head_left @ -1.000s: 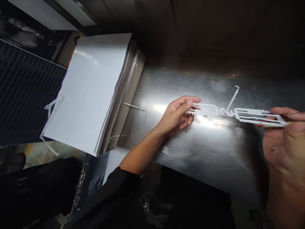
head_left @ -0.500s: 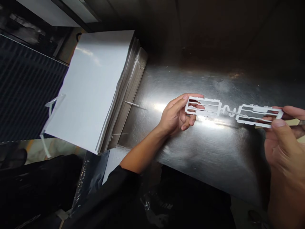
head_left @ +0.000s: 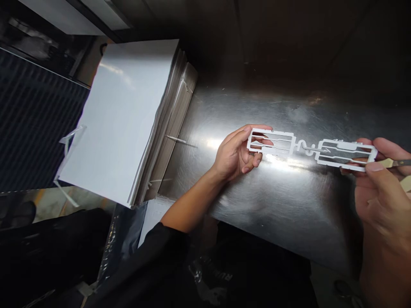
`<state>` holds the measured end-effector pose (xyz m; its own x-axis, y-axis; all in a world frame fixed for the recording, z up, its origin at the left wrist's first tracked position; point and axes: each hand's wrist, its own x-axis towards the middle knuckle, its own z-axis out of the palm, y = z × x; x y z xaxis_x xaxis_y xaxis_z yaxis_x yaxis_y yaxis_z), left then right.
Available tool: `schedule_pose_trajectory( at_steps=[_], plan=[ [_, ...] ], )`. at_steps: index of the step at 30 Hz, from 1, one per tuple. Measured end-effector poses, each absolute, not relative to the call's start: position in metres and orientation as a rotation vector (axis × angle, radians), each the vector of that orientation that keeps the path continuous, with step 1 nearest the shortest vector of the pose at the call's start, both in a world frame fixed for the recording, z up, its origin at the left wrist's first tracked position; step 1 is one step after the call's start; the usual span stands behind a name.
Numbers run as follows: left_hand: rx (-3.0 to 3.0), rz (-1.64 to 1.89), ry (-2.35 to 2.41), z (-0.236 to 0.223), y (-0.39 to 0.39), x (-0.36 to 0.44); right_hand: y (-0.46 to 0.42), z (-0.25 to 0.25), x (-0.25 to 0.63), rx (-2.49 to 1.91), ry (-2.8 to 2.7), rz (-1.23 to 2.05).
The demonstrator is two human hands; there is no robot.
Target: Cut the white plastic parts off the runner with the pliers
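While arms (head_left: pixel 194 199) extend forward, left grip (head_left: pixel 235 153) and right grip (head_left: pixel 383 190) pinch white frames (head_left: pixel 348 146).

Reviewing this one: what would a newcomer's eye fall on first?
Probably the white openwork piece, two slotted rectangles joined by a wavy link, held between the left hand and right hand over the shiny metal surface. Next, the thick stack with a smooth white top, left of the hands.
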<state>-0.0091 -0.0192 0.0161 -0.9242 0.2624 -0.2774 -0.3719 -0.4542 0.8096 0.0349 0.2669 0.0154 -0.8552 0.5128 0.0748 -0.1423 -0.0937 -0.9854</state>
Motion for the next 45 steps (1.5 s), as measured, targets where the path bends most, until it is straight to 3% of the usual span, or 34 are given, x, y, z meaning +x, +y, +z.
schedule_pose_trajectory(
  at_steps=[10, 45],
  plan=[
    [-0.525, 2.457, 1.416, 0.008, -0.020, -0.020, 0.266, 0.018, 0.048, -0.102, -1.807, 2.293],
    [-0.671, 2.442, 1.062, 0.026, -0.021, -0.026, 0.268, 0.013, 0.042, -0.175, -1.810, 2.267]
  ],
)
